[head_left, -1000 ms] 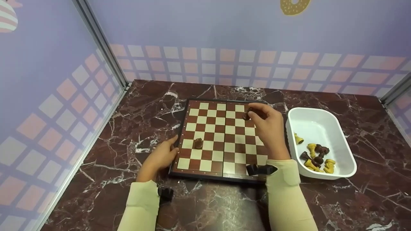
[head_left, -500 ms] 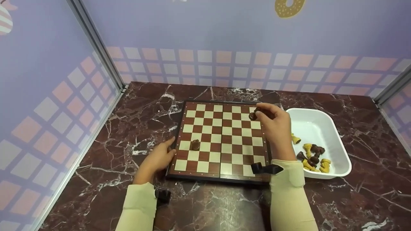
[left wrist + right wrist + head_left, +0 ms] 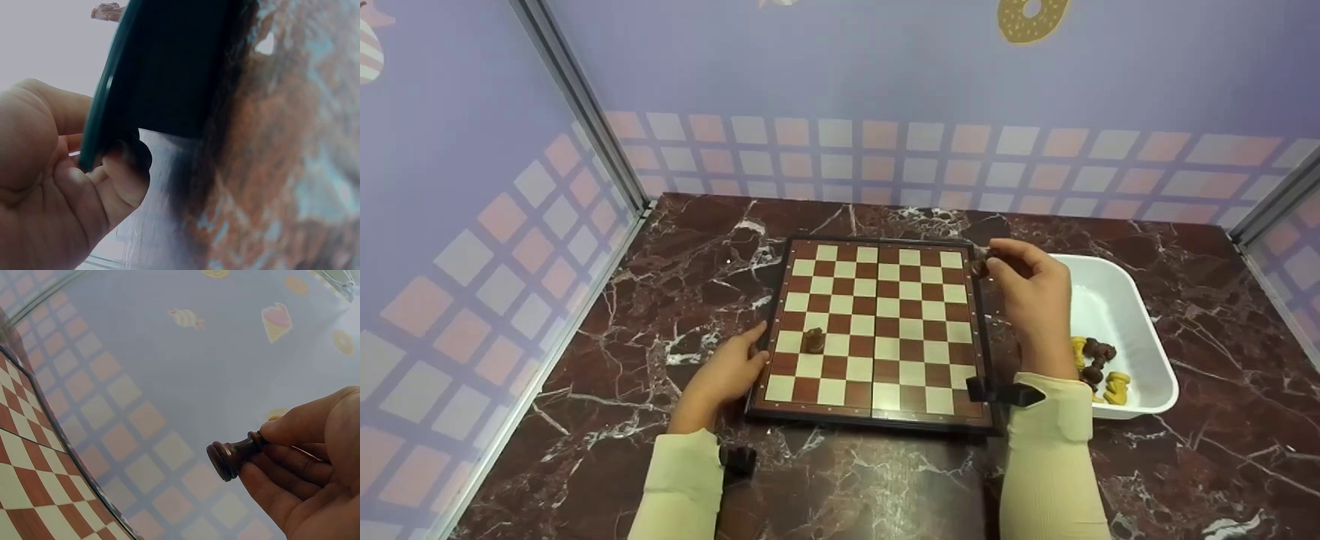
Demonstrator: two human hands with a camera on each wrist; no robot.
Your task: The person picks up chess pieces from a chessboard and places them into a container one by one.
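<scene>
In the head view, a brown and cream chessboard (image 3: 872,304) lies on the table. My left hand (image 3: 727,375) grips its left edge; in the left wrist view the thumb (image 3: 70,109) is on the upper side and curled fingers (image 3: 126,180) reach underneath. My right hand (image 3: 1035,296) is just past the board's right edge, pinching a dark brown chess piece (image 3: 236,453) by its upper part, base outward. The fingers hide the piece's top. A single brown chess piece (image 3: 814,340) stands on the left half of the board.
To the right of the board, a white plastic tub (image 3: 1156,352) holds several yellow and dark brown chess pieces, partly hidden by my right forearm. A patterned wall (image 3: 840,75) rises behind the marble-look table (image 3: 855,480), with another wall on the left.
My right hand has carried the dark piece rightward, from over the board's far right squares to beyond its right edge. The left hand stays at the board's left edge. The view shifts slightly.
</scene>
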